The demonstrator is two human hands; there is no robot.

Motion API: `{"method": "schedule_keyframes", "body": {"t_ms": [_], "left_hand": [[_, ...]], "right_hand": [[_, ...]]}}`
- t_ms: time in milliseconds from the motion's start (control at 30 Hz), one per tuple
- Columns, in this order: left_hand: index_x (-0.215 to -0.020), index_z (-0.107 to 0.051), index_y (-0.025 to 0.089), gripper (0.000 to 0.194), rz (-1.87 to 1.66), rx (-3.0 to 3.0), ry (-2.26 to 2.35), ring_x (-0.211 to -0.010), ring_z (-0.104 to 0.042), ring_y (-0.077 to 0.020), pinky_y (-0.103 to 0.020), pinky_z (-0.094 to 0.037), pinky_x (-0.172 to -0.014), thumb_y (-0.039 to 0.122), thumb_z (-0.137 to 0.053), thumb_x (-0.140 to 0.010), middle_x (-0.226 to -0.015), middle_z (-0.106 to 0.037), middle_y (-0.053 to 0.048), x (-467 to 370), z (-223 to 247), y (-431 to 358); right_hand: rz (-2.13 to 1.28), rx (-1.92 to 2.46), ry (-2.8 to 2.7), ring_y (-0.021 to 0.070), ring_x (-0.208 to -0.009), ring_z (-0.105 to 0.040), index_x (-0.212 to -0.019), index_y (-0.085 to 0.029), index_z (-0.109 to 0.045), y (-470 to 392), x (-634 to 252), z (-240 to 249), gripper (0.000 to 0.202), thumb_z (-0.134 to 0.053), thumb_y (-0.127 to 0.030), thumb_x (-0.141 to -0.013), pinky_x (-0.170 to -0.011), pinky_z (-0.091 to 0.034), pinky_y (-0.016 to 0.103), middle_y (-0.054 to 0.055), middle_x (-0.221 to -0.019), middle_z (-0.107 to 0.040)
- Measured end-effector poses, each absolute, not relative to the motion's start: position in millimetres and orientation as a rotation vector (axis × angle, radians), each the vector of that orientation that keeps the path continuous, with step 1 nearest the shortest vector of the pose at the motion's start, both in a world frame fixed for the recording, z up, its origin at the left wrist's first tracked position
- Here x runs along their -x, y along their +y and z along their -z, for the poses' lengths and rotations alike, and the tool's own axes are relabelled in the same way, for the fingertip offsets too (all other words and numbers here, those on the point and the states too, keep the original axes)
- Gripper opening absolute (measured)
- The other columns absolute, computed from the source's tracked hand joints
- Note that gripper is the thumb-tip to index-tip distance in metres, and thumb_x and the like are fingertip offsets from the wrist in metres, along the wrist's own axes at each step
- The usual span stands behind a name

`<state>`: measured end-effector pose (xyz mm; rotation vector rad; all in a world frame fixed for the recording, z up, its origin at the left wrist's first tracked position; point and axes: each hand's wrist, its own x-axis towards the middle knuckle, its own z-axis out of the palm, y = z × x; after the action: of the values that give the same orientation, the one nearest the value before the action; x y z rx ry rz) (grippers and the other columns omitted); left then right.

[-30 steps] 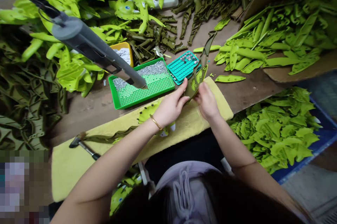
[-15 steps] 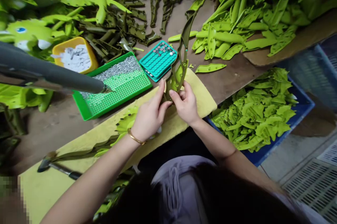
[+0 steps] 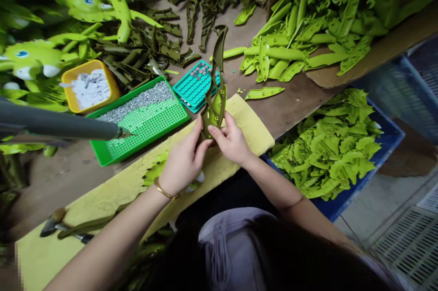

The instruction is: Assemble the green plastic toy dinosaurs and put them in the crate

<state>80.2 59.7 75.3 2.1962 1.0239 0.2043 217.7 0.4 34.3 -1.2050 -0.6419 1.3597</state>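
Olive strip [image 3: 221, 49]: towards 12 o'clock, smooth moulded plastic is seen, softly sheened.
Lime piece [image 3: 221, 99]: plastic is shown here too, semi-glossy.
Green tray [image 3: 150, 120]: at 9 o'clock, perforated plastic is seen, glossy along the rim.
Pins [image 3: 147, 96]: bright, shiny metal is shown.
Teal tray [image 3: 191, 92]: towards 11 o'clock, ridged plastic is seen.
Yellow mat [image 3: 253, 131]: from 3 to 8 o'clock, a matt, cloth-like surface is shown.
Cardboard flap [image 3: 376, 60]: at 2 o'clock, matt brown board is seen.
Bracelet [image 3: 160, 189]: towards 7 o'clock, polished gold-toned metal is shown.
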Motion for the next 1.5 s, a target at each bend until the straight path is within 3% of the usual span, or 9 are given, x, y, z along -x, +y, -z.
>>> {"method": "schedule_keyframes", "body": {"t_ms": [100, 233, 333, 467, 700, 900, 1033, 1267, 1500], "left_hand": [[-0.136, -0.049, 0.016, 0.058, -0.152, -1.931, 0.915, -0.11, -0.061, -0.0271, -0.041, -0.049, -0.098, 0.047, -0.052, -0.086, -0.125, -0.064, -0.011, -85.1, -78.0, 73.6], [-0.121, -0.06, 0.018, 0.051, -0.106, -1.7, 0.857, -0.098, -0.063, -0.0265, -0.039, -0.052, -0.09, 0.049, -0.059, -0.081, -0.104, -0.071, -0.008, -88.2, -81.5, 87.3], [-0.114, -0.063, 0.019, 0.047, -0.026, -1.732, 0.802, -0.099, -0.062, -0.0258, -0.038, -0.051, -0.089, 0.049, -0.06, -0.079, -0.104, -0.07, -0.007, -83.5, -82.5, 90.0], [-0.108, -0.064, 0.019, 0.044, 0.12, -1.82, 0.839, -0.087, -0.063, -0.0234, -0.036, -0.051, -0.082, 0.051, -0.057, -0.079, -0.096, -0.069, -0.005, -66.0, -78.3, 90.2], [-0.113, -0.064, 0.018, 0.045, 0.082, -1.75, 0.862, -0.098, -0.063, -0.0243, -0.035, -0.048, -0.088, 0.046, -0.06, -0.077, -0.113, -0.069, -0.007, -39.8, -56.3, 95.7], [-0.1, -0.065, 0.017, 0.038, 0.013, -1.401, 0.881, -0.075, -0.065, -0.0184, -0.031, -0.052, -0.071, 0.042, -0.068, -0.072, -0.09, -0.071, -0.005, -39.7, -43.1, 98.7], [-0.098, -0.068, 0.017, 0.037, -0.062, -1.304, 0.973, -0.073, -0.064, -0.0178, -0.033, -0.053, -0.071, 0.046, -0.068, -0.074, -0.091, -0.071, -0.006, -40.5, -42.1, 96.8], [-0.097, -0.072, 0.016, 0.054, -0.075, -1.442, 1.007, -0.08, -0.061, -0.0191, -0.032, -0.048, -0.075, 0.065, -0.057, -0.079, -0.09, -0.072, -0.005, -39.4, -45.2, 98.0], [-0.099, -0.071, 0.014, 0.046, -0.009, -1.585, 0.863, -0.082, -0.061, -0.0206, -0.033, -0.049, -0.077, 0.046, -0.076, -0.065, -0.085, -0.069, -0.004, -37.2, -43.1, 104.3]], "right_hand": [[-1.198, 1.432, -1.05, 0.02, -0.076, -0.066, -0.129, -0.024, -0.055, 0.8, -282.4, -40.2, 0.051, -0.051, -0.052, -0.087, -0.085, -0.055, 0.046, 0.003, -0.087, -0.071], [-0.253, 2.125, -1.263, 0.0286, -0.106, -0.058, -0.122, -0.019, -0.062, 5.7, -409.2, -38.1, 0.039, -0.046, -0.03, -0.088, -0.1, -0.042, 0.054, 0.013, -0.116, -0.067], [0.011, 2.314, -1.546, 0.0346, -0.124, -0.044, -0.11, -0.016, -0.068, 9.9, -472.5, -29.6, 0.034, -0.045, -0.024, -0.085, -0.103, -0.035, 0.06, 0.015, -0.132, -0.059], [-0.016, 2.213, -1.757, 0.0321, -0.123, -0.048, -0.103, -0.016, -0.069, 7.2, -492.6, -25.5, 0.031, -0.044, -0.026, -0.086, -0.104, -0.035, 0.057, 0.015, -0.127, -0.062], [-0.254, 1.685, -1.166, 0.0215, -0.1, -0.065, -0.145, -0.028, -0.038, 15.8, -437.5, -47.3, 0.059, -0.044, -0.043, -0.089, -0.08, -0.049, 0.038, 0.016, -0.126, -0.06], [-0.833, 1.647, -1.611, 0.0243, -0.098, -0.064, -0.132, -0.026, -0.053, 24.0, -321.6, -60.6, 0.057, -0.058, -0.052, -0.081, -0.083, -0.052, 0.044, 0.008, -0.117, -0.065], [-0.692, 1.596, -2.15, 0.0295, -0.102, -0.06, -0.121, -0.019, -0.058, 27.6, -276.1, -59.3, 0.053, -0.063, -0.051, -0.079, -0.084, -0.048, 0.044, 0.013, -0.111, -0.066], [-0.316, 1.242, -2.6, 0.0289, -0.113, -0.046, -0.119, -0.024, -0.062, 41.2, -253.3, -43.7, 0.036, -0.052, -0.042, -0.089, -0.094, -0.036, 0.045, 0.011, -0.115, -0.062], [-0.363, 1.232, -2.541, 0.0266, -0.106, -0.045, -0.122, -0.026, -0.062, 43.6, -243.7, -29.0, 0.038, -0.051, -0.043, -0.09, -0.092, -0.035, 0.044, 0.01, -0.109, -0.062]]}}
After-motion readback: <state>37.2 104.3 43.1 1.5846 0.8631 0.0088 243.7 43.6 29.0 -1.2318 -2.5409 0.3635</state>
